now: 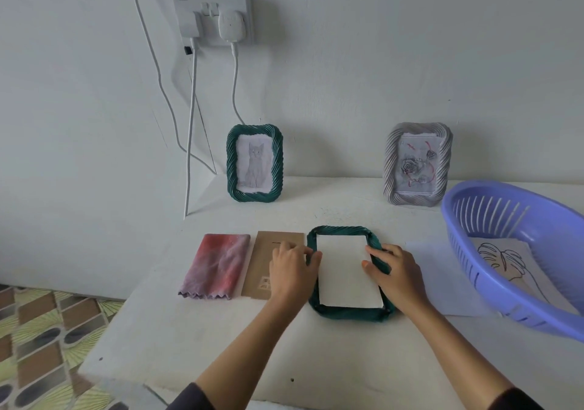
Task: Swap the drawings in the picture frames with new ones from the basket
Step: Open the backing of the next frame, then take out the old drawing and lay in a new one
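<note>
A dark green picture frame (347, 315) lies face down on the white table, with a blank white sheet (344, 270) set in its back. My left hand (292, 270) grips the frame's left edge. My right hand (395, 272) holds the right edge, thumb pressing on the sheet. A brown backing board (262, 251) lies just left of the frame, partly under my left hand. A purple basket (474, 207) at the right holds a leaf line drawing (502, 258). Two frames stand at the wall: a green one with a cat drawing (254, 163) and a grey one with a rose drawing (417, 163).
A folded pink-and-purple cloth (215, 266) lies left of the backing board. A loose white sheet (429, 267) sits between the frame and the basket. Cables (191, 125) hang from a wall socket (215, 17) behind the table. Patterned floor (41, 330) shows at the left.
</note>
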